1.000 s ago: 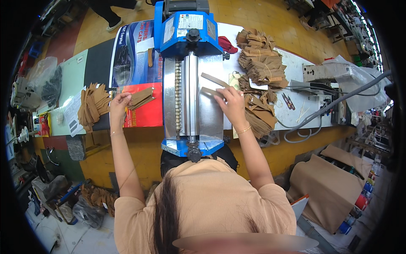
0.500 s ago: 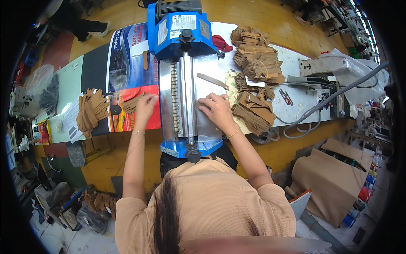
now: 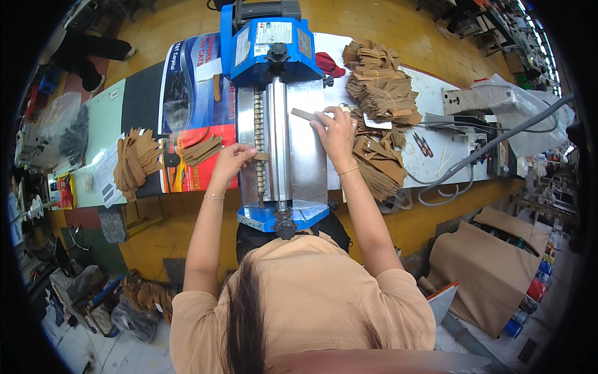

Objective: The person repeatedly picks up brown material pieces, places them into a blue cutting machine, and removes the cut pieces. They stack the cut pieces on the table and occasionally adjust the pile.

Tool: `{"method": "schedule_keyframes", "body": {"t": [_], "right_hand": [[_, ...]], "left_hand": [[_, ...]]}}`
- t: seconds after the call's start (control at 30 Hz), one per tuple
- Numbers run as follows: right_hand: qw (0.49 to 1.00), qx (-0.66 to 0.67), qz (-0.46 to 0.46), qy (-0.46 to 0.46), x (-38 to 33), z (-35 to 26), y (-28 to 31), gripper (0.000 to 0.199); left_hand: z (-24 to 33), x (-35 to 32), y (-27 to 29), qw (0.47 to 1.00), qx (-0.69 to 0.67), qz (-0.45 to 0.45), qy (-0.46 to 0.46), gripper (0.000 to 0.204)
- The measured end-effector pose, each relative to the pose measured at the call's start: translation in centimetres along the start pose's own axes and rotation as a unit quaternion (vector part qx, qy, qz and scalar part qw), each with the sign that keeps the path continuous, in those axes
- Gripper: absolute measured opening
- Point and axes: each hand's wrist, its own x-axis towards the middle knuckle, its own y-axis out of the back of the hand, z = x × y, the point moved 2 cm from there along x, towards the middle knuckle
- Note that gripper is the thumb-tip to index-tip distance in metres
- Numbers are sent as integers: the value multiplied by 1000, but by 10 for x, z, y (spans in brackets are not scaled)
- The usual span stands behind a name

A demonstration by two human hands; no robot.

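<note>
Blue roller machine [image 3: 274,124]: steel bed right of rollers open; brown strip stacks [image 3: 377,93] crowd its right side; fanned strip pile [image 3: 134,165] lies well left, printed sheet [image 3: 193,93] between.

workshop: roller machine [image 3: 277,124], leather stacks [image 3: 377,81]

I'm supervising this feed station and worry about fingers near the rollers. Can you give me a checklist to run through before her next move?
1. Left hand clear of the toothed steel roller of the blue roller machine: not ok, fingertips at the roller with a small tan strip.
2. Right hand clear of the roller: ok, on the flat steel plate.
3. Brown leather strip gripped: ok, right fingers on it.
4. Rollers turning: cannot tell.
5. Stack of brown cut pieces near the right hand: ok.
</note>
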Motion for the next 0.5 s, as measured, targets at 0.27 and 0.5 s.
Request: {"method": "schedule_keyframes", "body": {"t": [0.27, 0.5], "right_hand": [[999, 16, 41, 21, -3, 1, 5, 24], [997, 62, 31, 36, -14, 0, 22, 22]], "left_hand": [[-8, -10, 17, 944, 278, 66, -162, 27], [-2, -23, 54, 997, 9, -61, 34, 14]]}}
